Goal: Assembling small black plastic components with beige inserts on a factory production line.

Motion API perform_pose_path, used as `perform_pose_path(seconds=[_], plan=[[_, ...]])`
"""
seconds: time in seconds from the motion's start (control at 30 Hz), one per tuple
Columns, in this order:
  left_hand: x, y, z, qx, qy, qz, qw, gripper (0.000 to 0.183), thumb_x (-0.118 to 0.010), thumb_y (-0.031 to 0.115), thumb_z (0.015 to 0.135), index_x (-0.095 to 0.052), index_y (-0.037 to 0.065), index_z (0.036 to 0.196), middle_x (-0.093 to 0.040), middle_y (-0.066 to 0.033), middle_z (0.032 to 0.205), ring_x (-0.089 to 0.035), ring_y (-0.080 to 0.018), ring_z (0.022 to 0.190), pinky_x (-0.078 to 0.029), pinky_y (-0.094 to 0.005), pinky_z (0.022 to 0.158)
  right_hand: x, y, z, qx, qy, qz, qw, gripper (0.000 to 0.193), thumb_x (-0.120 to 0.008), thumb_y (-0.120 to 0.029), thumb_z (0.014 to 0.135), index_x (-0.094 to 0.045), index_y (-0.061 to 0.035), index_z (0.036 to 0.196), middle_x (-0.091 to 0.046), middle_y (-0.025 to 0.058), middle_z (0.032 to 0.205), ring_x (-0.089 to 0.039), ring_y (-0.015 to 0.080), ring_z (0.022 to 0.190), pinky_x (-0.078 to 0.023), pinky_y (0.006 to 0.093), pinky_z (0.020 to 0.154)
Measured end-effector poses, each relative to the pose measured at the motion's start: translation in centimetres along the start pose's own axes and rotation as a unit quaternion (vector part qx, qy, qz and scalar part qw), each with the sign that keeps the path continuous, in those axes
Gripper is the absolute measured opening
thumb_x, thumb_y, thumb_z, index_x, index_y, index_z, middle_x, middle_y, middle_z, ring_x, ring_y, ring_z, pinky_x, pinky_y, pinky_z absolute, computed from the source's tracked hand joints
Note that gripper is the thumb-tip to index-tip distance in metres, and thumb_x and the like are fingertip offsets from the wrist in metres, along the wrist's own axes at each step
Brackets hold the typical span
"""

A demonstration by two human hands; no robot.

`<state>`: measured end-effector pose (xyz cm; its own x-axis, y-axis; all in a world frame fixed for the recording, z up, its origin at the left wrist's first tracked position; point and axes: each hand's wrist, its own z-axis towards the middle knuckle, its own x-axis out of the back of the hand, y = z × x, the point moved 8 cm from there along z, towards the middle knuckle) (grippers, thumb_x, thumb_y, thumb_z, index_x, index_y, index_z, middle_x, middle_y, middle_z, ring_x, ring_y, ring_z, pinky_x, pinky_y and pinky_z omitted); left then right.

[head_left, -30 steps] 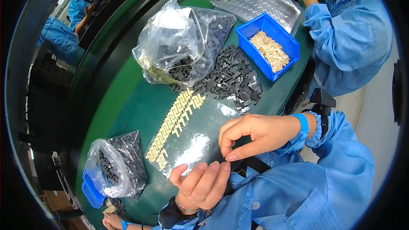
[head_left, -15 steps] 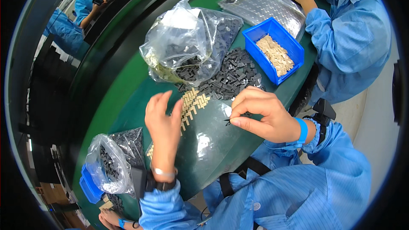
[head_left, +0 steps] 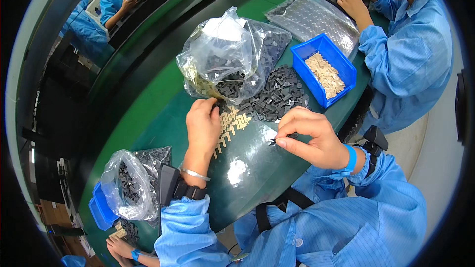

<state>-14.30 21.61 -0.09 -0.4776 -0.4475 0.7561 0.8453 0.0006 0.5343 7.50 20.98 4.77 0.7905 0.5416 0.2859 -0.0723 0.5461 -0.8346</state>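
Observation:
My right hand [head_left: 314, 138] pinches a small black part [head_left: 273, 141] between thumb and fingertips, above the green table. My left hand [head_left: 202, 124] reaches to the near edge of the clear plastic bag [head_left: 225, 49], its thumb and fingers drawn together. What sits between the left fingertips is too small and dark to make out. Beside that hand lie several tan L-shaped pieces [head_left: 229, 127], set close together in slanting rows. A heap of small black rectangular parts [head_left: 278, 94] spreads from the bag, beyond my right hand.
A blue bin [head_left: 349, 80] of flat tan pieces stands at the right, near a sheet of clear packaging [head_left: 314, 20]. Another bag of black parts [head_left: 129, 183] and a blue bin [head_left: 101, 210] are at lower left. Co-workers sit at the right and lower left.
My left hand has moved away from me and right, down to the parts by the bag, and its fingers have closed together. My right hand keeps its pinch. The view has shifted slightly.

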Motion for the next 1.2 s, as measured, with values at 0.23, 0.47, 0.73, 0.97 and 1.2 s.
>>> perform_pose_path(seconds=[0.23,0.47,0.73,0.97,1.2], plan=[[0.8,2.6,-5.7,0.288,-0.126,-0.594,0.74,0.037,-0.055,0.012,0.089,-0.048,-0.003,0.122,-0.057,-0.007,0.085,-0.055,-0.0148,0.071,-0.047,-0.0272,0.066,0.0,-0.7,-0.2,0.046,0.071,0.009,0.996,0.02,-0.069,-0.006,0.074,-0.063,-0.0004,0.092,-0.062,0.0097,0.087,-0.058,0.024,0.082,-0.045,0.0341,0.074],[1.5,8.2,-13.0,0.294,-0.098,-0.719,0.622,0.03,-0.052,0.013,0.091,-0.052,0.0,0.118,-0.059,-0.0128,0.1,-0.058,-0.0183,0.086,-0.048,-0.0305,0.078,-3.7,-3.0,-1.3,0.13,0.055,0.117,0.983,0.04,-0.074,-0.006,0.068,-0.059,-0.0003,0.105,-0.063,0.0088,0.097,-0.06,0.0256,0.086,-0.046,0.034,0.075],[1.1,8.5,-14.8,0.304,-0.006,-0.716,0.628,0.021,-0.054,0.009,0.089,-0.054,0.001,0.109,-0.06,-0.0111,0.102,-0.058,-0.0187,0.093,-0.048,-0.0322,0.082,-4.9,-3.1,-2.2,0.129,0.036,0.062,0.989,0.041,-0.072,-0.003,0.067,-0.06,-0.0015,0.107,-0.063,0.0087,0.094,-0.06,0.0252,0.084,-0.046,0.0339,0.072],[1.8,7.2,-15.6,0.288,0.01,-0.675,0.679,0.042,-0.06,-0.006,0.081,-0.045,0.0,0.12,-0.063,-0.0112,0.096,-0.061,-0.016,0.085,-0.048,-0.0285,0.08,-5.2,-3.2,-2.1,0.165,-0.054,0.087,0.981,0.043,-0.066,-0.001,0.073,-0.055,-0.002,0.115,-0.061,0.0117,0.097,-0.061,0.028,0.082,-0.051,0.0348,0.069],[0.5,7.9,-16.2,0.284,-0.2,-0.689,0.637,0.059,-0.061,-0.01,0.077,-0.038,0.0,0.13,-0.063,-0.0132,0.096,-0.061,-0.0162,0.08,-0.051,-0.0266,0.07,-6.1,-3.3,-2.7,0.152,-0.202,0.162,0.954,0.043,-0.065,-0.004,0.079,-0.051,-0.0012,0.12,-0.061,0.0143,0.101,-0.062,0.0292,0.084,-0.052,0.0349,0.07]])
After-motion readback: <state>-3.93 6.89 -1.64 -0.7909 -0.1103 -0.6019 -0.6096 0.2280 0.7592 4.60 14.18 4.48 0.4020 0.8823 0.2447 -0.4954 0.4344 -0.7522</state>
